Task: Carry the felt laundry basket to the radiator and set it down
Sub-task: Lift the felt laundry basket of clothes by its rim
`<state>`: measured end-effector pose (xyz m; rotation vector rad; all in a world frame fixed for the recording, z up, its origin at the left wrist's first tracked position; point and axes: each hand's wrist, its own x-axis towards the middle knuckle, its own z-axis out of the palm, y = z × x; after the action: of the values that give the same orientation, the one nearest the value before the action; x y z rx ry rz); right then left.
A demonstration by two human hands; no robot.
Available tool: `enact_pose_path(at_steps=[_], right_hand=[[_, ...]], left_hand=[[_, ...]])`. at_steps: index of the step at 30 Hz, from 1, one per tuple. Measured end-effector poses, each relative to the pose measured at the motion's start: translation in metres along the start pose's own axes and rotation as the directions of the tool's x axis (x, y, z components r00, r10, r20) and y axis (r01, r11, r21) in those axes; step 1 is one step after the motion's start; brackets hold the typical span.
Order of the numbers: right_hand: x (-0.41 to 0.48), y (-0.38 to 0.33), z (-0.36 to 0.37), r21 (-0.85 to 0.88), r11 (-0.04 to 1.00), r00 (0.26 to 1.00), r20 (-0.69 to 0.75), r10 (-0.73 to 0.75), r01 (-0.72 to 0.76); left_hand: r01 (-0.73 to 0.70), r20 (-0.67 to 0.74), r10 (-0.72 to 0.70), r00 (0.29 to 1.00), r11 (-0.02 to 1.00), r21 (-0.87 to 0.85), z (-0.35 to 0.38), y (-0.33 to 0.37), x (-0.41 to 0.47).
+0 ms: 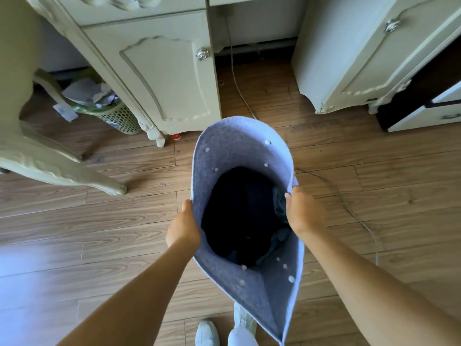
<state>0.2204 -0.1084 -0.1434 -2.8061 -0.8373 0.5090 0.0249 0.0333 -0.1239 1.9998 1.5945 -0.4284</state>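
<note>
- Both hands grip the felt laundry basket at its rim: the left hand pinches the left wall, thumb over the edge, and the right hand is closed on the right wall in the same way.
- That basket is the largest thing in play, a tall grey-blue felt tub held over the wooden floor, short of the gap between the two cream cabinets; whether its base touches the floor cannot be told.
- Its walls look soft: the mouth is squeezed into a narrow oval between the hands, so I judge it will sag and fold unless it is held on opposite sides as here.
- Dark clothes fill the bottom; the load seems moderate, not heavy, and nothing looks fragile.
- Felt should give good friction, so slipping seems unlikely.
- White rivets dot the walls; no handles show.
- A thin cable lies on the floor to the right, a snag risk when setting down.
- No radiator is clearly visible.
</note>
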Motion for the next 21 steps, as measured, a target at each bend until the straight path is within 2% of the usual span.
enact_pose_path(at_steps=[11, 15, 21], right_hand=[[0.0, -0.031, -0.021, -0.085, 0.993, 0.997, -0.023, -0.079, 0.076], [-0.004, -0.049, -0.03, -0.083, 0.988, 0.992, 0.019, -0.127, 0.129], [-0.015, -0.087, -0.015, -0.096, 0.969, 0.972, 0.087, -0.22, 0.228]], left_hand=[[0.029, -0.119, -0.043, 0.992, 0.993, -0.111, -0.025, -0.018, -0.006], [0.038, -0.152, -0.064, 0.986, 0.985, -0.168, -0.038, -0.034, -0.013], [0.169, -0.149, -0.209, 0.967, 0.956, -0.241, -0.051, -0.087, -0.023]])
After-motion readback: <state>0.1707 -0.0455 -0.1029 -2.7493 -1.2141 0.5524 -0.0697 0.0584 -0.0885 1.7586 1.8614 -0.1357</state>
